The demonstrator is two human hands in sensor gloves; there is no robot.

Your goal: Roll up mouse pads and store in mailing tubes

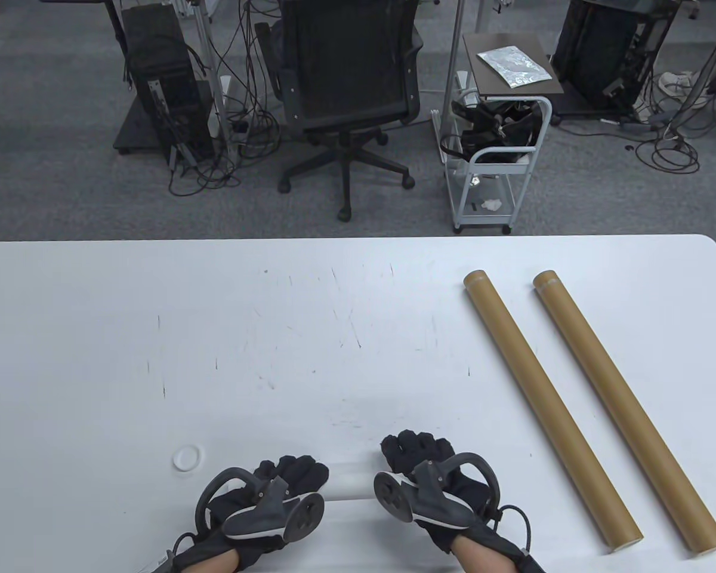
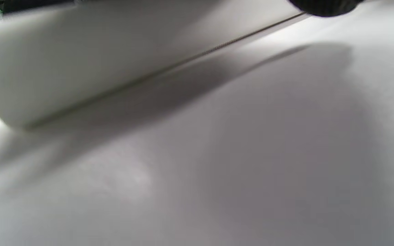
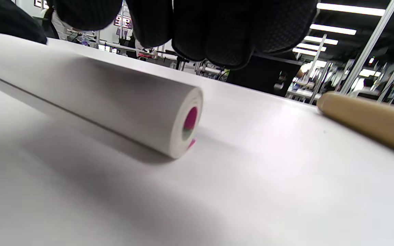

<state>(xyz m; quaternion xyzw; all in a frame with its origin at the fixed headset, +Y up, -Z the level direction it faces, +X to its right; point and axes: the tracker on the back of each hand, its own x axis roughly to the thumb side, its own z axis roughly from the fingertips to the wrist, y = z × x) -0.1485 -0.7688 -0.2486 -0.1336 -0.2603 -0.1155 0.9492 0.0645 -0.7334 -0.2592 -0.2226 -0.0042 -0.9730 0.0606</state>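
Table view: both hands, left (image 1: 274, 489) and right (image 1: 429, 471), rest curled over a rolled white mouse pad (image 3: 115, 112) at the desk's (image 1: 274, 334) near edge. Two brown mailing tubes (image 1: 549, 406) lie side by side to the right, apart. An office chair (image 1: 346, 89) and cart (image 1: 495, 155) stand beyond.
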